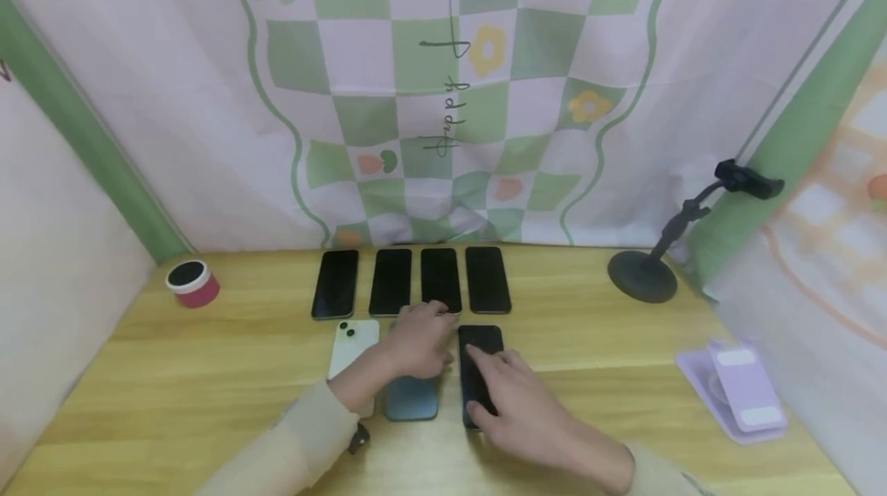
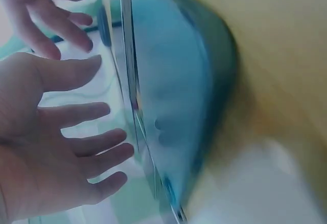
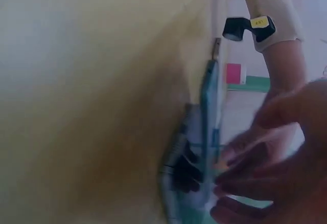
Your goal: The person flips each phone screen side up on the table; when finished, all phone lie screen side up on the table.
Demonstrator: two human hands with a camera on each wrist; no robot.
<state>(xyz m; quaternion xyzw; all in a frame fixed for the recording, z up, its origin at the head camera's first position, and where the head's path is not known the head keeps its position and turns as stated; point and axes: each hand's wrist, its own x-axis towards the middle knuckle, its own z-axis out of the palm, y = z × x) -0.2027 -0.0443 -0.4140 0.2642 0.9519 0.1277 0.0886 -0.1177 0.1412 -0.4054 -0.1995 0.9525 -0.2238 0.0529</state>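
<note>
My left hand (image 1: 419, 338) is over the upper part of a blue-backed phone (image 1: 412, 400), hiding much of it. In the left wrist view the fingers of this left hand (image 2: 51, 137) are spread and grip nothing, with the blue phone back (image 2: 168, 75) beside them. My right hand (image 1: 520, 403) is above a dark-screened phone (image 1: 478, 384), its index finger and thumb extended across it; whether they touch the glass is unclear. The right wrist view shows the right hand (image 3: 286, 178) with loosely bent fingers near that phone's reflective screen (image 3: 184, 175).
Dark-screened phones, including one (image 1: 336, 284) at the left end, form a back row. A pale phone (image 1: 353, 346) lies partly under the left forearm. A pink jar (image 1: 196, 286) stands far left; a black clamp stand (image 1: 643, 276) and a lilac phone stand (image 1: 744, 396) are at right.
</note>
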